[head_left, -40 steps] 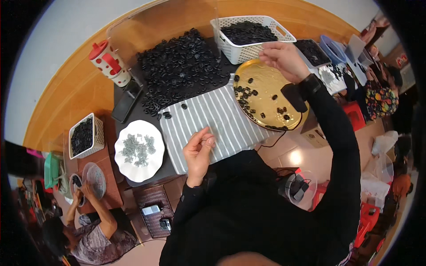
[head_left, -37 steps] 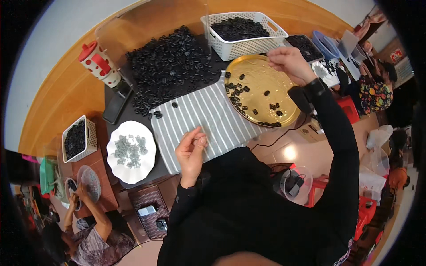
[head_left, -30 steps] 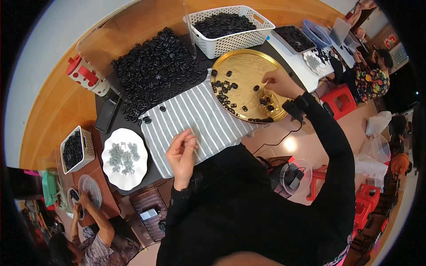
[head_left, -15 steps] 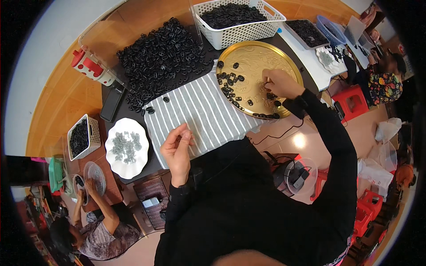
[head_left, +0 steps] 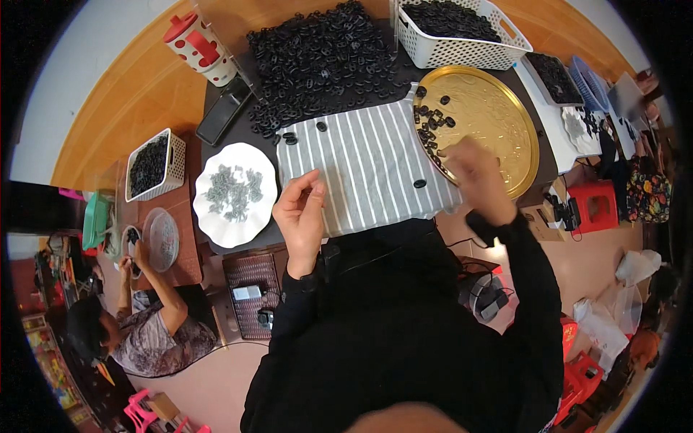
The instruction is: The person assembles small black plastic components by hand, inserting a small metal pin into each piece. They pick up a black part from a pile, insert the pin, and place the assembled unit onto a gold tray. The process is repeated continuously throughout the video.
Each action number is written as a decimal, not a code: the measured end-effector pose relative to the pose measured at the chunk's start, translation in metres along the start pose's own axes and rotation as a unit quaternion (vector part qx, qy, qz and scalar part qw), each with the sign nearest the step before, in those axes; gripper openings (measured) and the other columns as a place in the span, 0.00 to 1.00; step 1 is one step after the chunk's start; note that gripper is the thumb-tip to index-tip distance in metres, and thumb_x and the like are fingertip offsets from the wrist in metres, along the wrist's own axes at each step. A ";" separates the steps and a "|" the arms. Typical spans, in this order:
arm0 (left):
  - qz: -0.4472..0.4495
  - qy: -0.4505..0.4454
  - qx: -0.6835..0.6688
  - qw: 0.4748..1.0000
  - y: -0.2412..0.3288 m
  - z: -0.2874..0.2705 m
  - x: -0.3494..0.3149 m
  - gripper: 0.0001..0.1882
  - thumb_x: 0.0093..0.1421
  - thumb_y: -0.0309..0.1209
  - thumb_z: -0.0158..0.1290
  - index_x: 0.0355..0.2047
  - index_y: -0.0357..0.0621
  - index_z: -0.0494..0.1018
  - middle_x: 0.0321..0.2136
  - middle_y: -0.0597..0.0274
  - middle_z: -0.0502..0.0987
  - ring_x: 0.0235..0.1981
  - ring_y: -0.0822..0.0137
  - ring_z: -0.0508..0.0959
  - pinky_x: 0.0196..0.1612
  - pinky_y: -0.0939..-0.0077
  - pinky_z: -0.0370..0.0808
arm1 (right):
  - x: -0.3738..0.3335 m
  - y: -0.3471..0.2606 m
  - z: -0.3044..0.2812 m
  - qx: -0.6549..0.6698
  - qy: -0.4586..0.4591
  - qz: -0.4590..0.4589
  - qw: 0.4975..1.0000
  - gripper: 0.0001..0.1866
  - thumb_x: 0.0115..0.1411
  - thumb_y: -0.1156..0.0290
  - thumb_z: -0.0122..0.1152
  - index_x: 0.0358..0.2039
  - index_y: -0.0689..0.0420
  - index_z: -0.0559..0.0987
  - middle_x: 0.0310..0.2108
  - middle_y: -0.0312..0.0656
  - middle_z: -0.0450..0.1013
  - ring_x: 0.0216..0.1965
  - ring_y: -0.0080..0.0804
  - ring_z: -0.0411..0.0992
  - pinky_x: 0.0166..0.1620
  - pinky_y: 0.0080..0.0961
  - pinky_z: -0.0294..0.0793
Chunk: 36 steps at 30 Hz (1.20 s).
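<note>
My left hand hovers over the near left part of a grey-and-white striped cloth, thumb and forefinger pinched together; whatever lies between them is too small to make out. My right hand, smeared by motion, is above the near left rim of a round gold tray. Small black oval plastic pieces lie along that tray's left side, some hidden by the hand. A single black oval piece rests on the cloth just left of my right hand. Several more lie at the cloth's far left edge.
Beyond the cloth spreads a heap of black pieces. A white basket full of them stands at the back. To the left are a scalloped white plate with small clear pieces, a phone and a dotted tumbler. Another person works at far left.
The view has shifted, so the table sits further right. My right hand has drawn back from the tray's middle to its near left rim. A black piece now shows on the cloth's right part.
</note>
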<state>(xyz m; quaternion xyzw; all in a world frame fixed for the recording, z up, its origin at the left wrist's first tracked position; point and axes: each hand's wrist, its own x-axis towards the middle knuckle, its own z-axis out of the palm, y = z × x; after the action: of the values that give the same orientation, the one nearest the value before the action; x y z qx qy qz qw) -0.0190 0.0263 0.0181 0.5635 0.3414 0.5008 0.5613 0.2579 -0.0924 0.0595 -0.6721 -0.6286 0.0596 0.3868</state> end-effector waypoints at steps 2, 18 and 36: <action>0.079 -0.022 0.126 0.989 -0.001 -0.002 0.003 0.09 0.59 0.19 0.53 0.40 0.33 0.77 0.29 0.62 0.74 0.26 0.75 0.72 0.30 0.83 0.69 | 0.004 0.017 -0.023 -0.027 0.020 0.063 0.997 0.07 0.51 0.81 0.57 0.32 0.63 0.78 0.27 0.48 0.71 0.29 0.42 0.72 0.33 0.31 0.70; 0.169 -0.066 0.369 0.911 0.012 0.023 0.002 0.10 0.54 0.19 0.54 0.38 0.33 0.77 0.31 0.54 0.74 0.29 0.66 0.74 0.31 0.76 0.70 | -0.002 0.032 -0.015 -0.109 -0.109 0.080 0.985 0.05 0.50 0.78 0.56 0.30 0.59 0.76 0.29 0.50 0.70 0.32 0.52 0.72 0.35 0.42 0.70; -0.087 -0.128 -0.091 0.984 0.016 0.028 -0.035 0.13 0.59 0.18 0.55 0.45 0.36 0.76 0.33 0.64 0.75 0.30 0.77 0.73 0.32 0.85 0.73 | -0.013 -0.079 0.074 0.456 -0.040 0.239 0.856 0.03 0.56 0.82 0.58 0.32 0.62 0.77 0.27 0.35 0.76 0.27 0.16 0.73 0.26 0.12 0.68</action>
<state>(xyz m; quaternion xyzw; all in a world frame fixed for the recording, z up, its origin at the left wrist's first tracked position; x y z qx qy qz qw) -0.0050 -0.0170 0.0313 0.5381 0.2674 0.4025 0.6906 0.1504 -0.0786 0.0502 -0.5474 -0.3657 0.4567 0.5984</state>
